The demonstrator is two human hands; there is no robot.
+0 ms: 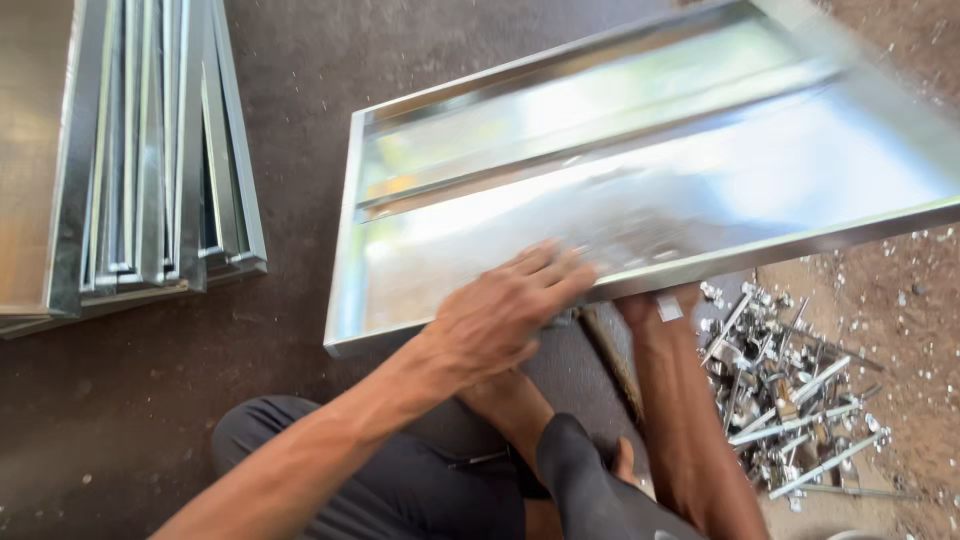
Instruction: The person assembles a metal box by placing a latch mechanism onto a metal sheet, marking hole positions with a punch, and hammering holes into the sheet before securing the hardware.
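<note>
From the head camera we look down on a shallow galvanised metal tray (640,160), lying tilted across the dark floor (290,300) with its near rim raised over the person's lap. Our left hand (505,315) lies flat on that near rim, fingers spread rather than curled, so the grip is wide and pressing, seemingly to steady the sheet. Our right hand (660,305) goes under the rim from below, likely propping the edge; its fingers are hidden behind the metal, so we cannot tell whether that grip is closed or loose.

To the right, just beside the right forearm, a heap of bolts and small metal fittings (790,400) sits on the ground, within easy reach. At the far left a stack of similar metal panels (150,150) stands on edge, well apart from the tray.

The tray's far corner is cut off by the frame, its surface is blurred by glare, and the stack is cropped at the left.
</note>
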